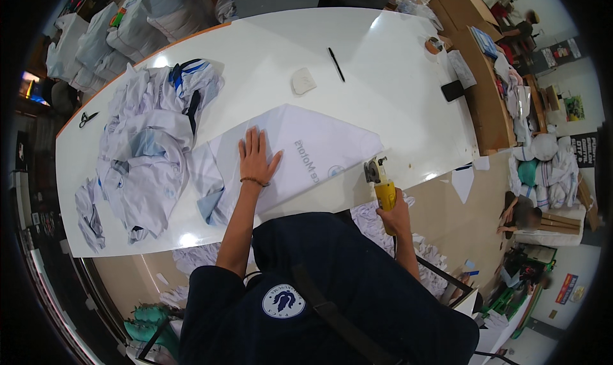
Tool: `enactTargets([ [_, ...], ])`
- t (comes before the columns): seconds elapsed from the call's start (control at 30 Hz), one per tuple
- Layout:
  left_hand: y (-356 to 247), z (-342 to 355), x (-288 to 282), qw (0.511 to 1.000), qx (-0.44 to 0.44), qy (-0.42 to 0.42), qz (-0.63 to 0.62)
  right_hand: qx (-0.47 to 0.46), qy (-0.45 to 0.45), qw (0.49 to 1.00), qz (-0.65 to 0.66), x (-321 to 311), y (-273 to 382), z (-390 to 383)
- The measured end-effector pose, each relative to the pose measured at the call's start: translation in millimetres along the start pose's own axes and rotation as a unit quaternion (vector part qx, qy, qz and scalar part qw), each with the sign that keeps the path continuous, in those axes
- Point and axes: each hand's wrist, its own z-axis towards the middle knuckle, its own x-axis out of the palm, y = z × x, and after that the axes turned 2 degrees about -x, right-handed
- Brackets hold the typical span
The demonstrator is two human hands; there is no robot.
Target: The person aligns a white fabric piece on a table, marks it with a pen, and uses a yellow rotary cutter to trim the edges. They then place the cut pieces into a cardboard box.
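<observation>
A white piece of fabric with printed lettering lies folded on the white table. My left hand rests flat on it, fingers spread. At the table's near edge my right hand grips a yellow electric rotary fabric cutter. The cutter's metal head is close to the cloth's right corner; whether they touch I cannot tell. Left of the cloth is a heap of white garments, some with blue and black parts.
Scissors lie at the far left, a black pen and off-white scrap at the back. A phone and tape roll sit near the right edge, beside cardboard boxes. White fabric scraps fill the space below the near edge.
</observation>
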Motion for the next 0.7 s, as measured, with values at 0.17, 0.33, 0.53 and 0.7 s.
enactTargets([
  [0.17,0,0,1,1.0,-0.002,-0.005,0.002,0.009,-0.01,1.0,0.019,-3,14,6],
  [0.33,0,1,0,1.0,-0.004,0.003,0.009,0.003,-0.009,1.0,0.004,-8,21,8],
  [0.53,0,1,1,1.0,-0.007,0.01,0.016,-0.013,-0.004,1.0,0.004,-7,18,17],
  [0.7,1,2,0,1.0,-0.011,0.018,0.016,-0.015,0.002,1.0,-0.002,-9,19,22],
])
